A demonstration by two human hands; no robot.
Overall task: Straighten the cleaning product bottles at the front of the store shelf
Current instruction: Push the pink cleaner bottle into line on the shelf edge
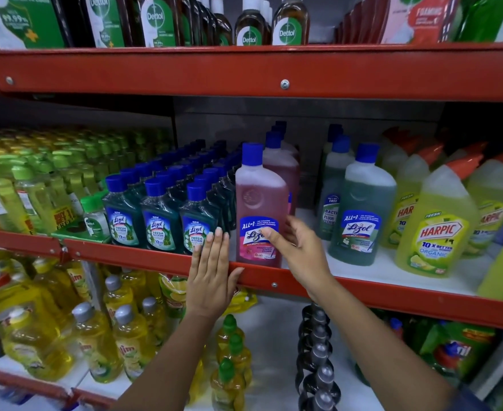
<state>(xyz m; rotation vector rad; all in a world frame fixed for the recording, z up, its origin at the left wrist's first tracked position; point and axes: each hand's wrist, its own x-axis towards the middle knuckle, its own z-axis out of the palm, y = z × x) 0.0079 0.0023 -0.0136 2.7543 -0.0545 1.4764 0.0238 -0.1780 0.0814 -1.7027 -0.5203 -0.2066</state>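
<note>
A tall pink Lizol bottle (259, 209) with a blue cap stands upright at the front edge of the middle shelf (143, 258). My right hand (299, 250) is at its right side, thumb across the label and fingers curled around its right edge and back. My left hand (211, 274) lies flat and open against the red shelf lip, fingertips touching the nearest small dark green Lizol bottle (197, 223). Two more small green Lizol bottles (158, 218) stand in the front row to the left. A large green Lizol bottle (360, 209) stands to the right.
Yellow Harpic bottles (434, 226) with orange caps fill the shelf's right end. Yellow-green bottles (37, 185) crowd the left. Dettol bottles (288, 22) line the red shelf above. Below are yellow dish liquid bottles (96, 345) and a row of black bottles (318, 351).
</note>
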